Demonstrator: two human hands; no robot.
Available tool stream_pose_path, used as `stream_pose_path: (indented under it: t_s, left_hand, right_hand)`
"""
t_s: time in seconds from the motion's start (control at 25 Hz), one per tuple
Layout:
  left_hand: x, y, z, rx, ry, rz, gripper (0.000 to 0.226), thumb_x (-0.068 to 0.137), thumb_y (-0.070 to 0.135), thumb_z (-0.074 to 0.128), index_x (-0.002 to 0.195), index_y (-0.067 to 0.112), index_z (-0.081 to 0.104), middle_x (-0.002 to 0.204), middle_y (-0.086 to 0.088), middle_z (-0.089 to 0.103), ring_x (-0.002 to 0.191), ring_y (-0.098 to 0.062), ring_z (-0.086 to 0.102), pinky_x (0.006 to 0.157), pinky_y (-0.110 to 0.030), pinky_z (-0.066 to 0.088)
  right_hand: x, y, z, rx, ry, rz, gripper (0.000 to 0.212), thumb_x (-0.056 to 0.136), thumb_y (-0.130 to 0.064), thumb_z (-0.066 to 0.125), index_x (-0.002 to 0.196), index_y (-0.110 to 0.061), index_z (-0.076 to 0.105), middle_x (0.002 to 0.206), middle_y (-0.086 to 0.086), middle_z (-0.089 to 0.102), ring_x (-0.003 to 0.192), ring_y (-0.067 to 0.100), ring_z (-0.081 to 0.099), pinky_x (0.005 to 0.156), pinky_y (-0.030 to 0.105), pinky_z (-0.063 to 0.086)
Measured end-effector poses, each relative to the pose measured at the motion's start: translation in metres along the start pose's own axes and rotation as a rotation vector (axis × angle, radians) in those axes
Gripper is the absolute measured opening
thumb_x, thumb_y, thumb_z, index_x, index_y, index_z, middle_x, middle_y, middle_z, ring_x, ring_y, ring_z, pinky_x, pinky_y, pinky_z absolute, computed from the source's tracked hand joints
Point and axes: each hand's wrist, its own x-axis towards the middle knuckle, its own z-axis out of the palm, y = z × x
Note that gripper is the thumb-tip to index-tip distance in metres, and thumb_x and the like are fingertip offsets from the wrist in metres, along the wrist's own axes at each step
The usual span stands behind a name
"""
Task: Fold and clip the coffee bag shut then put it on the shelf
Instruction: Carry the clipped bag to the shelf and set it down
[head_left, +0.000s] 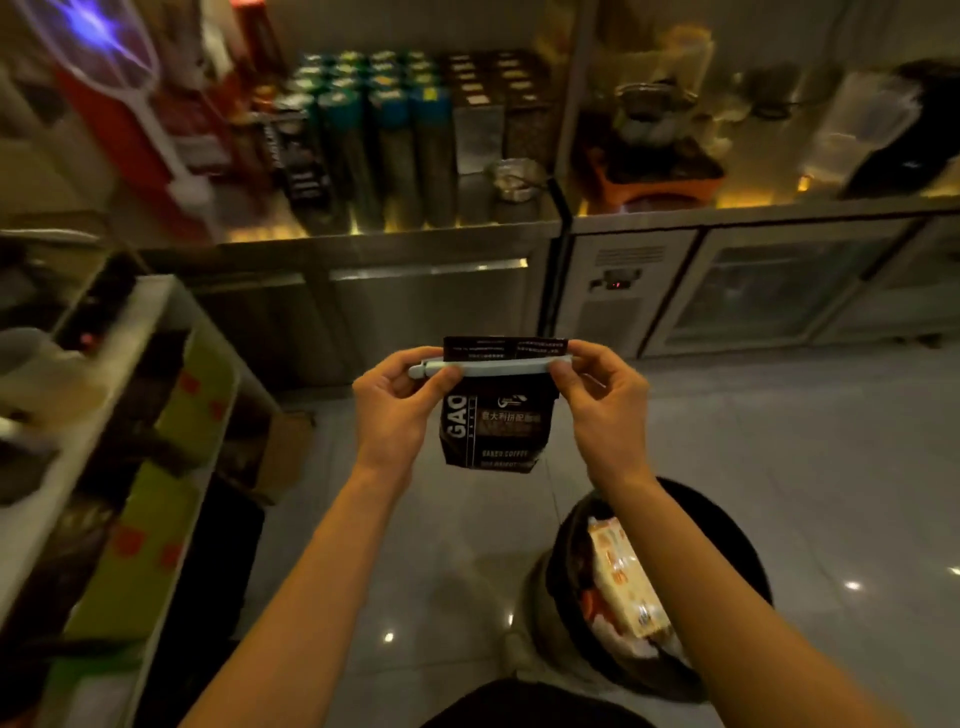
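Note:
A dark coffee bag (496, 426) with white lettering hangs in mid-air in front of me. Its folded top (506, 347) sticks up above a long pale blue clip (498, 367) that lies across the fold. My left hand (397, 402) pinches the clip's left end and the bag's left edge. My right hand (605, 400) pinches the clip's right end. Whether the clip is snapped closed is hidden by my fingers. A metal shelf (171, 312) with boxes runs along my left.
Below my right arm stands a black bin (727, 551) with rubbish in it. Ahead is a steel counter (395, 234) with tall cans (384, 140), boxes and a metal bowl (514, 179). Glass-door coolers (774, 286) sit to the right. Tiled floor lies between.

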Motion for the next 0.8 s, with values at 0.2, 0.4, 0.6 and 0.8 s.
stream_pose_path:
  t_s: [0.2, 0.4, 0.6, 0.8]
  left_hand:
    - [0.072, -0.002, -0.014, 0.032, 0.170, 0.025, 0.021, 0.077, 0.008, 0.076, 0.093, 0.019, 0.070, 0.089, 0.001, 0.076, 0.088, -0.018, 0.074, 0.074, -0.030, 0.061]
    - [0.148, -0.002, -0.053, 0.072, 0.324, 0.030, 0.021, 0.078, 0.013, 0.077, 0.094, 0.025, 0.069, 0.089, 0.005, 0.076, 0.086, -0.012, 0.073, 0.067, -0.022, 0.057]
    - [0.244, -0.017, -0.096, 0.050, 0.375, 0.017, 0.023, 0.078, 0.012, 0.076, 0.097, 0.021, 0.069, 0.092, 0.003, 0.075, 0.088, -0.013, 0.073, 0.069, -0.022, 0.057]
    - [0.368, -0.031, -0.147, -0.012, 0.387, -0.023, 0.027, 0.070, 0.021, 0.079, 0.095, 0.025, 0.070, 0.098, -0.006, 0.074, 0.092, -0.017, 0.073, 0.075, -0.027, 0.060]
  right_hand:
    - [0.094, 0.011, 0.056, 0.080, -0.171, -0.006, 0.016, 0.090, -0.012, 0.063, 0.105, -0.015, 0.063, 0.091, 0.000, 0.069, 0.085, 0.003, 0.068, 0.072, 0.018, 0.055]
    - [0.164, 0.016, 0.133, 0.115, -0.307, 0.010, 0.016, 0.089, -0.008, 0.064, 0.104, -0.015, 0.062, 0.088, 0.000, 0.068, 0.080, -0.001, 0.068, 0.070, 0.014, 0.053]
    - [0.239, 0.032, 0.217, 0.115, -0.335, 0.004, 0.015, 0.088, -0.008, 0.066, 0.104, -0.009, 0.064, 0.084, 0.001, 0.069, 0.077, 0.001, 0.068, 0.069, 0.015, 0.053]
    - [0.325, 0.044, 0.310, 0.072, -0.330, 0.014, 0.020, 0.088, -0.012, 0.066, 0.107, -0.006, 0.065, 0.090, 0.001, 0.070, 0.084, 0.004, 0.069, 0.071, 0.019, 0.056]
